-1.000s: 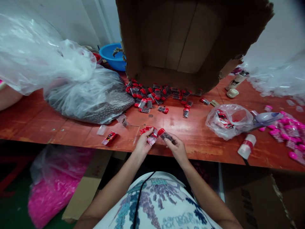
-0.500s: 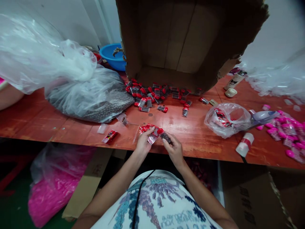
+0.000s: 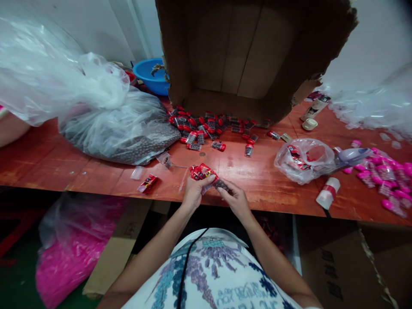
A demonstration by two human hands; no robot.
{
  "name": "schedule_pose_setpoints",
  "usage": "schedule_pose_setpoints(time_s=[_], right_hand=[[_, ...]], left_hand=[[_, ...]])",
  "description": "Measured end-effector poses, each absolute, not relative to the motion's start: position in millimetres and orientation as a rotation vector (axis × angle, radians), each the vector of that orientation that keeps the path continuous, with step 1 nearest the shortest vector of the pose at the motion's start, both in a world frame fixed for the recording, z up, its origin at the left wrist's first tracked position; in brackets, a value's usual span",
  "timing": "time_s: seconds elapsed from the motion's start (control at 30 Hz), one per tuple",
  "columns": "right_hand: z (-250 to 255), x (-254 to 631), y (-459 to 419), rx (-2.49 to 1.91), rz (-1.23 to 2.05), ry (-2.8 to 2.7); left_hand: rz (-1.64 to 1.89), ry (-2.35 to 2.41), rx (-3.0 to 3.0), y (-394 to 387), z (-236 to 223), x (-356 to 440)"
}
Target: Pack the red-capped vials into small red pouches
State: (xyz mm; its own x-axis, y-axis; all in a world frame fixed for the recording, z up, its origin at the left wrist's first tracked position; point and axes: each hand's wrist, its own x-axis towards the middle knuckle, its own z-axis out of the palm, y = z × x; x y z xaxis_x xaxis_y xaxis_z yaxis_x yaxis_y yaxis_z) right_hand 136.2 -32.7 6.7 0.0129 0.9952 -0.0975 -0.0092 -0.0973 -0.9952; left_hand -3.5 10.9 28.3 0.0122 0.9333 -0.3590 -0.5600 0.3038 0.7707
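Observation:
My left hand (image 3: pixel 192 192) is closed on a small clear sleeve with a red printed label (image 3: pixel 202 171), held at the near edge of the red table (image 3: pixel 257 180). My right hand (image 3: pixel 236 198) pinches a small clear tube of dark beads (image 3: pixel 220 184), its end pushed into that sleeve. A pile of the same red-capped tubes (image 3: pixel 206 128) lies at the mouth of a tipped cardboard box (image 3: pixel 251 60). One sleeved red packet (image 3: pixel 147 183) lies to my left.
A big clear bag of dark beads (image 3: pixel 128 141) and a blue basin (image 3: pixel 151 75) sit on the left. To the right are a small plastic bag (image 3: pixel 304 159), a white bottle (image 3: pixel 326 193), tape rolls and pink tubes (image 3: pixel 389 180). A pink-filled bag (image 3: pixel 71 249) lies under the table.
The tube in my right hand has slid left into the sleeve; its red cap, visible before, is now inside the sleeve. Both hands have drawn closer together.

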Motion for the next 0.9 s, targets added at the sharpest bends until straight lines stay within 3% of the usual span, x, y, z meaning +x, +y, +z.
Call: schedule_pose_setpoints(time_s=[0.2, 0.43, 0.63, 0.9], right_hand=[[8, 144, -33, -1.159, 1.459, -1.117], [22, 148, -37, -1.273, 1.111, -1.406], [22, 142, -42, -1.219, 1.452, -1.073], [29, 158, -36, -1.212, 1.027, -1.531]], left_hand=[[1.163, 0.945, 0.613, 11, 34, -11], [1.362, 0.972, 0.591, 6, 31, -2], [1.402, 0.955, 0.643, 2, 34, -1], [1.273, 0.950, 0.570, 2, 40, -3]])
